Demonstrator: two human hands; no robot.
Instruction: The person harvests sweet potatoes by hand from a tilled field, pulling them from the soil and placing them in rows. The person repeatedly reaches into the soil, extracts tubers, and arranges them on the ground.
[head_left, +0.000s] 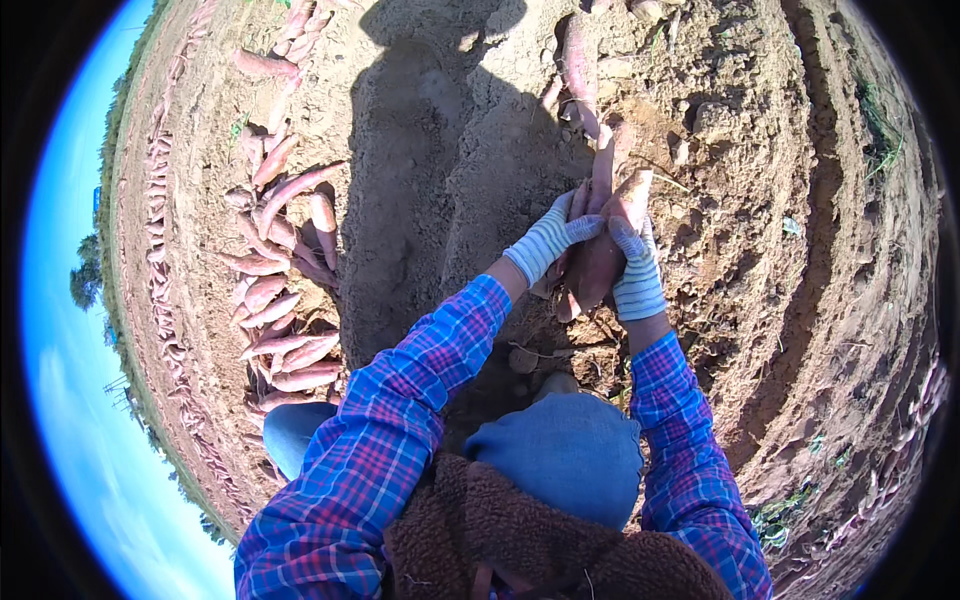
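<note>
Both of my hands wear striped knit gloves. My left hand (557, 234) grips the left side of a cluster of reddish sweet potatoes (596, 262), its thumb lying across them. On the cluster's right side, my right hand (637, 262) is closed around a thick sweet potato with a pale, sunlit tip. Slimmer roots in the bunch point away from me. Just beyond the bunch, a long sweet potato (580, 67) lies in the loose soil. The undersides of the held roots are hidden.
A pile of sweet potatoes (281, 277) lies left of my knees, with a long row (161, 247) farther left. My shadow covers the dirt furrow (405, 187) ahead. Clumpy soil (720, 262) and a deep groove (814, 225) are at the right.
</note>
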